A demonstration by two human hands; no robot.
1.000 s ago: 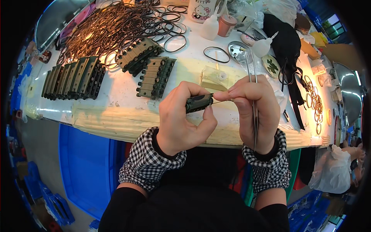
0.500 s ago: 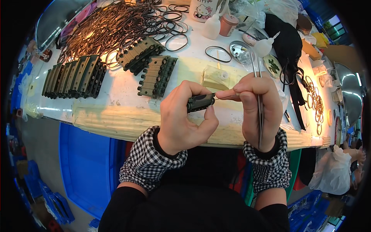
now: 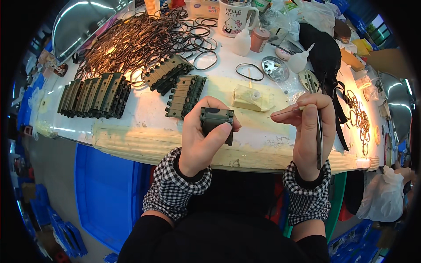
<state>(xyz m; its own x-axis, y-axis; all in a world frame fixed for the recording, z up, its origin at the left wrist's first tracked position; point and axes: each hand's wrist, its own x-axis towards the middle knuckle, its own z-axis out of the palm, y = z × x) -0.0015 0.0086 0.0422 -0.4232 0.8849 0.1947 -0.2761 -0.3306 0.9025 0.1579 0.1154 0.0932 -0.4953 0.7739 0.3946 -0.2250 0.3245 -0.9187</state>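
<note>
In the head view, the left hand [image 3: 199, 140] is holding a small dark green block-shaped part [image 3: 216, 122] upright just in front of the counter [image 3: 144, 118] edge, its grip pressed around the part with the thumb lying across the face. A moment ago both hands were meeting at this part, the right fingers touching its end; now the right hand [image 3: 307, 131] is drawing away to the right of the part, its grip pinching a thin pale stick [image 3: 284, 112] at the fingertips while a long dark tweezer [image 3: 319, 140] is hanging down along its palm. That separation suggests the stick work on this part is pausing or finishing, and the part is being turned for a look. Counting outward from the held part: beyond it, two short rows of similar green parts [image 3: 186, 94] are lying on the counter, and farther left a longer row [image 3: 94, 94] of roughly eight; behind those a big heap of dark rubber rings [image 3: 136, 41], too many to count. To the right of the part a cream-coloured block [image 3: 251, 98] is sitting, and beyond it two white squeeze bottles [image 3: 242, 41], one printed mug [image 3: 234, 17] and one small metal dish [image 3: 275, 69].
</note>
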